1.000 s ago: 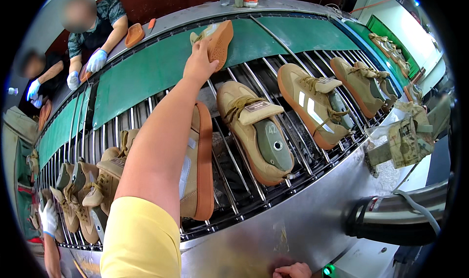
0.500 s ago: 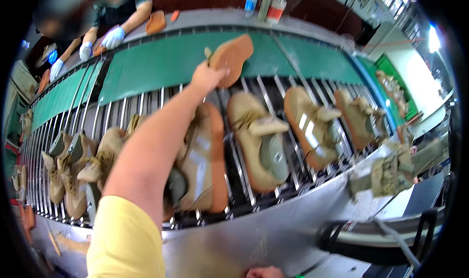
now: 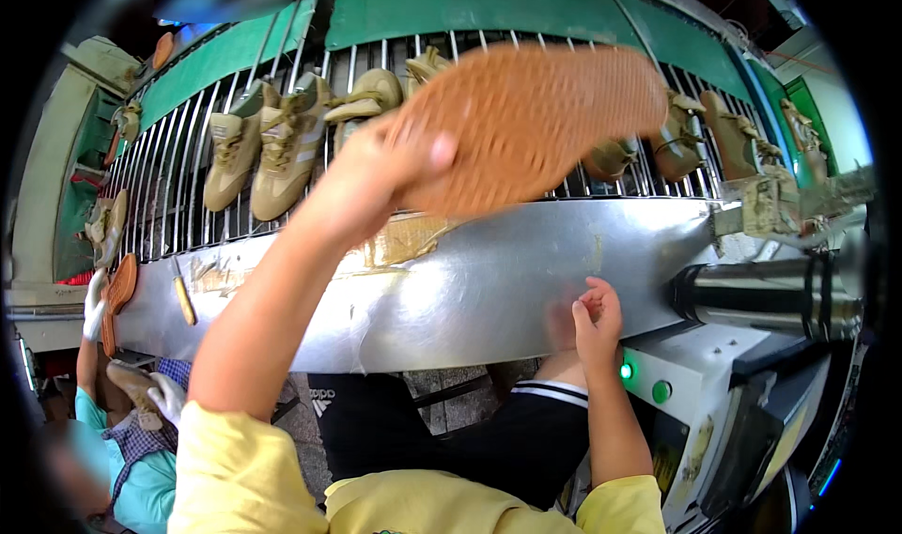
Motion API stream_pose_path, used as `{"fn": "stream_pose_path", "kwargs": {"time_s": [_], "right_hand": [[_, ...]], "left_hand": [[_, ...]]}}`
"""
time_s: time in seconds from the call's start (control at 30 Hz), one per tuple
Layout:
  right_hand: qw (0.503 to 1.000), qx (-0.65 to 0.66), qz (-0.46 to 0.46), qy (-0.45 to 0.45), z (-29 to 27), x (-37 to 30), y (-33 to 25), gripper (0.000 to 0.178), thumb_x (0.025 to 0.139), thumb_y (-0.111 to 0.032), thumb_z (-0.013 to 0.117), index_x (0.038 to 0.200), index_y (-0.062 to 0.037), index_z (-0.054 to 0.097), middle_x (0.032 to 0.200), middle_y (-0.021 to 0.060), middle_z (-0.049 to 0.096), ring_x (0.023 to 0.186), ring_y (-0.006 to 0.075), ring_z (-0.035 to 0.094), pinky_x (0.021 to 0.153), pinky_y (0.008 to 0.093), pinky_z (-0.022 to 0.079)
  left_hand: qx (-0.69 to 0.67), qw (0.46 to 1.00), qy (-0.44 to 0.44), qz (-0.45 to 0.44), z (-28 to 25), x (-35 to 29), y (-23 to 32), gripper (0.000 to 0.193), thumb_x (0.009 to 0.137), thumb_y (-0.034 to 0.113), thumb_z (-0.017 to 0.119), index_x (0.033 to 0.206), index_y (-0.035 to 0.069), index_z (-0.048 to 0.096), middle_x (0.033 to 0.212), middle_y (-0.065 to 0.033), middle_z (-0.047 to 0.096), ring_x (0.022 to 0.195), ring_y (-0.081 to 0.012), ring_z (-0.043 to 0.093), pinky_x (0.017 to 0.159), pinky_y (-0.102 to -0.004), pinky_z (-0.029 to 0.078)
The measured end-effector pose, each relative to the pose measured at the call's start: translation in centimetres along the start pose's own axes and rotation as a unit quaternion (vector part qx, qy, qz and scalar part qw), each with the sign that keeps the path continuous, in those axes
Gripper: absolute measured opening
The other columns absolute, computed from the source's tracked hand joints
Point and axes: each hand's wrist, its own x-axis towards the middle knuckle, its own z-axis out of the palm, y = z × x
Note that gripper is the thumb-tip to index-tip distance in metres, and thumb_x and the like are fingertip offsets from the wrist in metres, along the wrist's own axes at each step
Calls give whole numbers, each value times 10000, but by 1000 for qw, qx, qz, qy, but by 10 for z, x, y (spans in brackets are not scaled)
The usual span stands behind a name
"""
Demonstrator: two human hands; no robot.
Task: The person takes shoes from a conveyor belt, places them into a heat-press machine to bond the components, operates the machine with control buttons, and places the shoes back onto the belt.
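Observation:
My left hand (image 3: pixel 381 172) is closed round one end of a shoe (image 3: pixel 536 125), thumb against its brown rubber sole. The textured sole faces me and hides the upper; it is a little blurred by motion. The shoe is up above the conveyor's metal rods and the near steel ledge (image 3: pixel 489 280). Lower right, over the ledge's front edge, my right hand (image 3: pixel 599 323) is empty, its fingers loosely bent and the thumb apart. Behind the held shoe stand several tan lace-up shoes (image 3: pixel 287 149) on the rods, some partly covered by it.
Green sheeting (image 3: pixel 432 8) runs along the conveyor's far side. On the ledge's left lie a wooden-handled tool (image 3: pixel 183 294) and a brown sole (image 3: pixel 122 285). A machine with green buttons (image 3: pixel 662 391) stands at my right. Lower left, a co-worker in teal (image 3: pixel 141 468) wears white gloves and holds a shoe.
My left hand has brought the shoe back from the far green sheeting toward me. The view has tipped downward, and my right hand has come fully into sight.

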Motion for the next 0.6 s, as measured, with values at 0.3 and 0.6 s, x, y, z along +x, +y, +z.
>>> {"fn": "stream_pose_path", "kwargs": {"time_s": [0.3, 0.6], "right_hand": [[856, -227, -434, -166, -75, -119, -226, 763, 647, -338, 728, 1361, -222, 486, 1357, 160, 455, 1264, 348, 420, 1071, 501, 283], [846, -214, -425, -241, -136, -217, -211, 777, 618, -274, 765, 1346, -218, 497, 1215, 141, 530, 1067, 344, 543, 918, 456, 415]], "left_hand": [[-23, 994, -8, -108, 3, -285, -56, 899, 614, 311, 894, 1317, -61, 474, 1214, -124, 591, 1126, -204, 551, 999, -365, 413], [35, 962, -213, -169, 30, -344, -55, 787, 755, 273, 790, 1384, -22, 420, 1275, -108, 543, 1166, -176, 496, 1021, -328, 374]]}}
